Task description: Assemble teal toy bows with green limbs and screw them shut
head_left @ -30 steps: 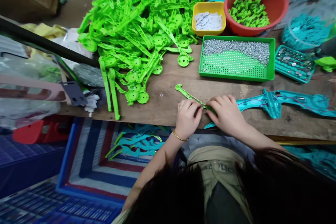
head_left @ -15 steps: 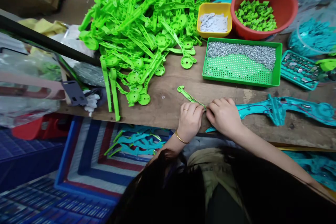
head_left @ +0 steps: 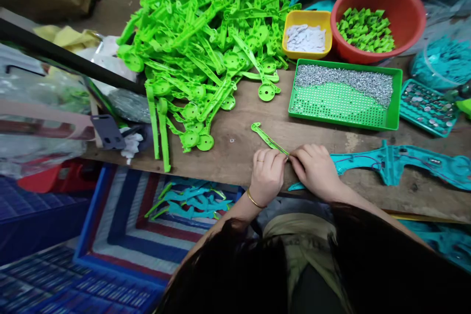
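My left hand (head_left: 268, 174) is closed on a narrow green plastic piece (head_left: 268, 140), whose hooked far end points up and left over the wooden bench. A thin dark line, perhaps a wire, runs along this piece. The fingertips of my right hand (head_left: 315, 169) are pinched together right beside the left ones, at the piece's near end; what they grip is hidden. Under and beyond the right hand lies a long teal bow-shaped plastic part (head_left: 360, 161) with a thin dark wire along it.
A large heap of green plastic parts (head_left: 206, 34) covers the back left. Behind my hands stand a green tray (head_left: 342, 120) of screws, a yellow tub (head_left: 307, 54), a red bowl (head_left: 405, 14) and a teal tray (head_left: 429, 117) of small metal pieces. A blue-edged crate (head_left: 88, 225) sits below the bench.
The whole view has shifted slightly, so the bench things appear a little lower and to the right. Both hands stay together at the green piece.
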Demonstrator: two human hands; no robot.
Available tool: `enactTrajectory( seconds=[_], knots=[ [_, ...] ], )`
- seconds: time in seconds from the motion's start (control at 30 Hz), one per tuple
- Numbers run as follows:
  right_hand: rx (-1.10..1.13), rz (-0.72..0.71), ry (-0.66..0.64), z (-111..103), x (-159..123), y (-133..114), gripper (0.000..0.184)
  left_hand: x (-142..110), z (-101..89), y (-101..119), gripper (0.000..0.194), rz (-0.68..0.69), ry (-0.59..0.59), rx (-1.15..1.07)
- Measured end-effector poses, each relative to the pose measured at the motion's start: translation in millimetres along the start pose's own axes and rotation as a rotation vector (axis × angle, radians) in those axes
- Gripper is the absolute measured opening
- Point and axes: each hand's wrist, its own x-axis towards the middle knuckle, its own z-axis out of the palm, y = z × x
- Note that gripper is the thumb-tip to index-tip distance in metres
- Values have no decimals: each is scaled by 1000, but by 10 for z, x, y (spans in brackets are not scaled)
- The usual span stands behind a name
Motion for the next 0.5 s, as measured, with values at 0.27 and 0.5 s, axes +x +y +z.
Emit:
enactTrajectory(
  seconds=[0.27, 0.5],
  knots=[
    [-172, -20, -27, -123, 9, -87, 17, 48, -51, 188, 11, -161, -99, 33],
    [-24, -11, 11, -101, 13, -66, 19, 61, -101, 177, 5, -256, 3, -255]
  ],
)
